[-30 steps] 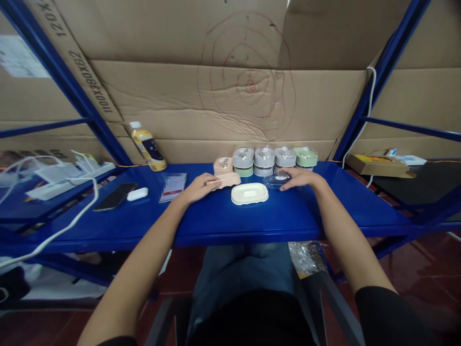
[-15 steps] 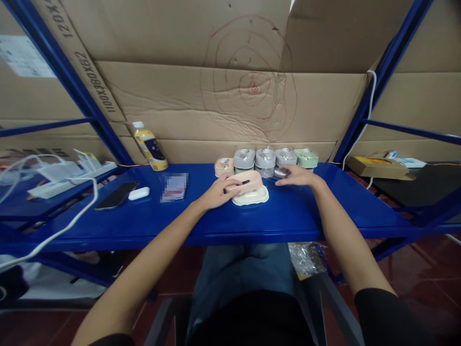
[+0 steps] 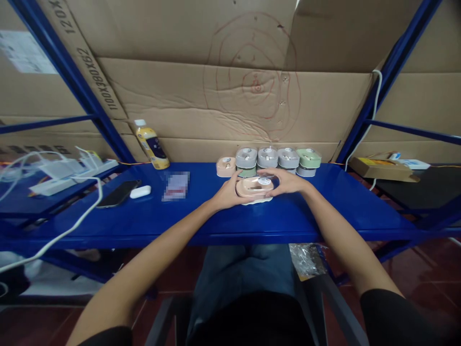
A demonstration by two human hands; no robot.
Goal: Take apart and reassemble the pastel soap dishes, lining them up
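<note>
Between my two hands is a pink rounded box point(image 3: 249, 187) with a clear cover point(image 3: 265, 181) over its top. The cover carries a round white label, and a dark slot-like mark shows beneath it. My left hand point(image 3: 230, 192) is wrapped round the box's left end. My right hand point(image 3: 286, 181) grips the right end of the cover, thumb in front and fingers behind. Under the box, the pale edge of a cream scalloped piece point(image 3: 260, 201) sticks out on the table. Whether the cover is fully seated cannot be made out.
Along the cardboard back stand a small pink box point(image 3: 225, 166), several grey-lidded boxes point(image 3: 267, 157) and a green-lidded box point(image 3: 309, 158). To the left are a yellow bottle point(image 3: 153, 146), a blurred-out flat item point(image 3: 176, 186), a white earbud case point(image 3: 140, 192) and a black phone point(image 3: 118, 194).
My right hand has come left from beside the row of boxes, bringing the clear cover onto the pink box. My left hand has shifted slightly right and now clasps the box's end.
</note>
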